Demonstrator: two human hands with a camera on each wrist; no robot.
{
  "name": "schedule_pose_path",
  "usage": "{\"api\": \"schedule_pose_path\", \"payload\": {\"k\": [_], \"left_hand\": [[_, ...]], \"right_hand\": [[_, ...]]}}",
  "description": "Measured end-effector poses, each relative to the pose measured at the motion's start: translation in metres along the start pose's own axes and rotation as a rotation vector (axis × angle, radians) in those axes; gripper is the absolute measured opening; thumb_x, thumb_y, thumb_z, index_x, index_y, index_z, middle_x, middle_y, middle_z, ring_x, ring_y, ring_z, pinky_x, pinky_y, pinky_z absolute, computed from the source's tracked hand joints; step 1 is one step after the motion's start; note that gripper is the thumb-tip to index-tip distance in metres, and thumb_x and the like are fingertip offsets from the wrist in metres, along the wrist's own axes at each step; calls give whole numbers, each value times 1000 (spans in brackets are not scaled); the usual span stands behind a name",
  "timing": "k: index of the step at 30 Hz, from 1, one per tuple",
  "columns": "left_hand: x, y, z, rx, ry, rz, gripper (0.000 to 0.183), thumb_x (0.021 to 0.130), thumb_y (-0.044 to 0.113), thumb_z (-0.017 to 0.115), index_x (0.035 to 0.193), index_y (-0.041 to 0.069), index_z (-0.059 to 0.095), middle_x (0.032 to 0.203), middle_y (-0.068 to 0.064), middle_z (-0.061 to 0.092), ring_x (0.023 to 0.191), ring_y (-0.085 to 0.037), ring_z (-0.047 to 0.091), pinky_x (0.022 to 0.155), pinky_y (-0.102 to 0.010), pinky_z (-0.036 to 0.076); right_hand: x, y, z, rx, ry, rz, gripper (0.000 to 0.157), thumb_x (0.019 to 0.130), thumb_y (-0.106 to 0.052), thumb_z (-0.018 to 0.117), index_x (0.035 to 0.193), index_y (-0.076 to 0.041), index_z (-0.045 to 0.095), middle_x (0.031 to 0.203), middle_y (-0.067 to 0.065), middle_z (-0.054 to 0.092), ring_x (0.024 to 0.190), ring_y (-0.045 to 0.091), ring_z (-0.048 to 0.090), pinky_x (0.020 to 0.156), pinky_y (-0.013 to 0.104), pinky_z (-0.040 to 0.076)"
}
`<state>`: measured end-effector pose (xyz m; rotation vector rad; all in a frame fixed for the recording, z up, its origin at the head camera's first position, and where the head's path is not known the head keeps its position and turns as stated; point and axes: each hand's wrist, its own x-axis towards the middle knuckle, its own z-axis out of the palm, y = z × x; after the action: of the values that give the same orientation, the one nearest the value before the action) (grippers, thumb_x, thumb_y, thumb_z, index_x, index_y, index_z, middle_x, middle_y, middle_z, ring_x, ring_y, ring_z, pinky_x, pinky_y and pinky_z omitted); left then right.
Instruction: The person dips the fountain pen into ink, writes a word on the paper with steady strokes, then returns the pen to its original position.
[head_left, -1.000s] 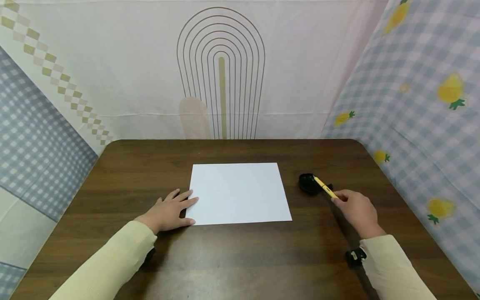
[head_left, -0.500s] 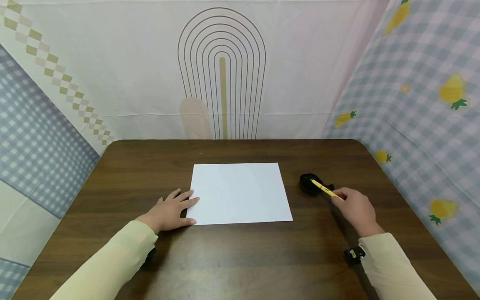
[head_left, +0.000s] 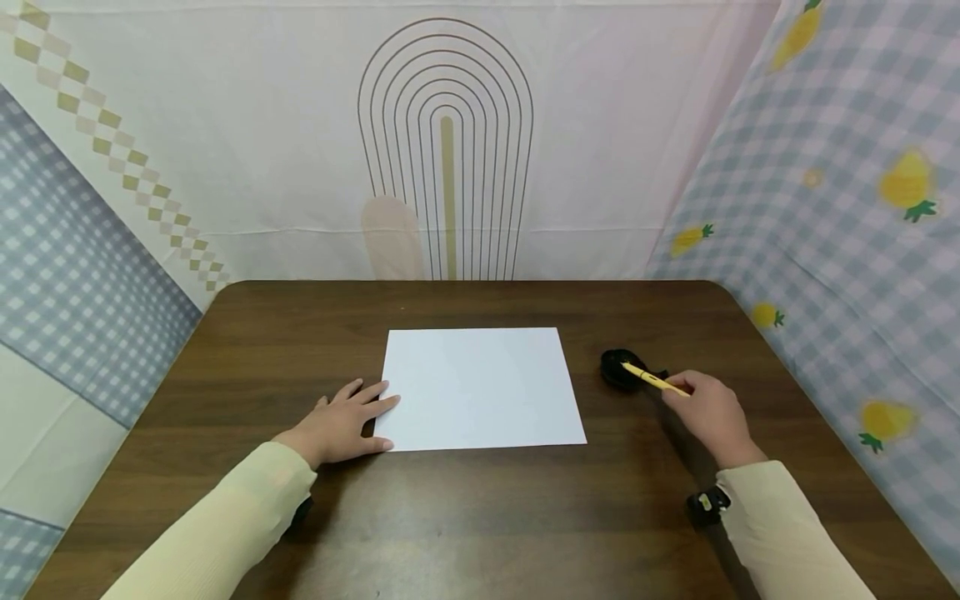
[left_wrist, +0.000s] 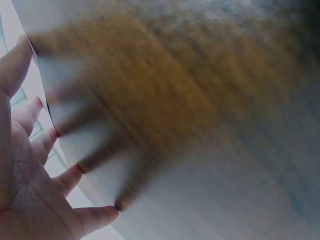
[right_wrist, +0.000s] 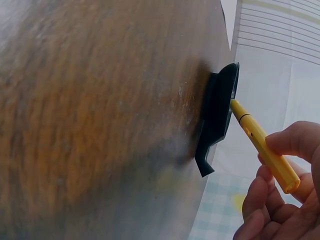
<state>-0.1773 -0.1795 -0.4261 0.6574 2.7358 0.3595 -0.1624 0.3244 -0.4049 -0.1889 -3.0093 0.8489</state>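
My right hand [head_left: 708, 417] pinches a yellow pen [right_wrist: 270, 155] between thumb and fingers. It has a black ring near its tapered end, and that end meets the hollow face of a small black round holder [right_wrist: 220, 105] with a short bent tail. In the head view, the holder [head_left: 618, 371] sits on the table to the right of a blank white sheet of paper [head_left: 483, 387]. My left hand [head_left: 341, 425] rests with fingers spread on the sheet's left edge. In the left wrist view, its fingertips [left_wrist: 107, 212] press down at the surface.
The dark wooden table [head_left: 480, 517] has rounded far corners. Behind it hangs a white cloth [head_left: 285, 142] with an arch pattern. Blue checked cloth with yellow fruit prints [head_left: 810, 225] closes off the right side, and more checked cloth [head_left: 67, 250] hangs at the left.
The pen's tapered end has shifted slightly left and down toward the middle of the holder, and the pen now slants flatter. My right hand has risen slightly in view; my left hand stays put.
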Motion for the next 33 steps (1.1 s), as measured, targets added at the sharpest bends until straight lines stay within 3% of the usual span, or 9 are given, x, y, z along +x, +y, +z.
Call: {"api": "schedule_pose_path", "payload": {"k": [23, 33], "left_hand": [[1, -2, 2, -7, 2, -5, 71, 89, 51, 64, 149, 22, 41, 158, -8, 27, 143, -44, 19, 97, -77, 21], [0, -1, 2, -8, 7, -5, 71, 89, 51, 63, 149, 22, 41, 157, -8, 28, 143, -44, 20, 98, -77, 21]], "right_hand": [[5, -4, -3, 92, -31, 25, 34, 96, -22, 53, 117, 3, 62, 107, 22, 63, 71, 24, 47, 60, 33, 38], [11, -3, 0, 144, -19, 53, 34, 95, -21, 54, 115, 5, 61, 111, 24, 60, 83, 28, 51, 66, 33, 41]]}}
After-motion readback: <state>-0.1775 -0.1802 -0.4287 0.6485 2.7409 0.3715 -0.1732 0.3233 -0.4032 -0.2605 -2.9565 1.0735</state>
